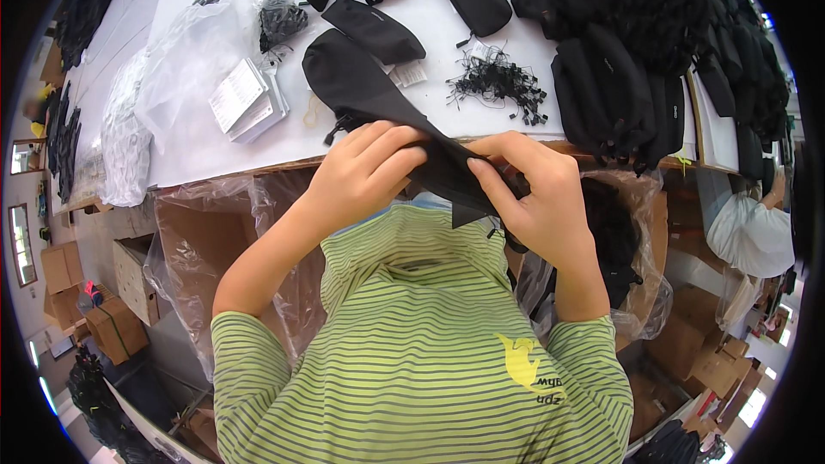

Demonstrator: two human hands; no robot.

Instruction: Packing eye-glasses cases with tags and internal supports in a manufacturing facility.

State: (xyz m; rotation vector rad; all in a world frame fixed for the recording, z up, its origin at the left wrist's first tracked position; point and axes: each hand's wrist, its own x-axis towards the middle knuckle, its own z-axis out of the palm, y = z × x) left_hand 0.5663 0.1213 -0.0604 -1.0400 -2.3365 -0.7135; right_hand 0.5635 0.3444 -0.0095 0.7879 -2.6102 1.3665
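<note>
Pouch: the black pouch (pixel 361 82) is in both hands at the table's near edge, in front of the chest.
Long axis: slantwise, from far left over the table to near right by the body; whether the far end touches the tabletop is hard to tell.
Left hand (pixel 369 159): fingers curled over the pouch's near side, about mid-length, gripping it.
Right hand (pixel 537 189): thumb and forefinger pinching the edge toward the near right end.
Nearer hand: neither, as both touch it; the broad end points away, beyond the left hand.
Just beyond: a second pouch (pixel 378 27) and a white tag (pixel 409 74), close against the far end.
Right of it: a cord heap (pixel 497 86), apart, then a pouch pile (pixel 606 90).
Left of it: a paper stack (pixel 247 101) and a clear bag (pixel 180 64) on the white table (pixel 202 159).
In the way: nothing seen between hands and pouch.
</note>
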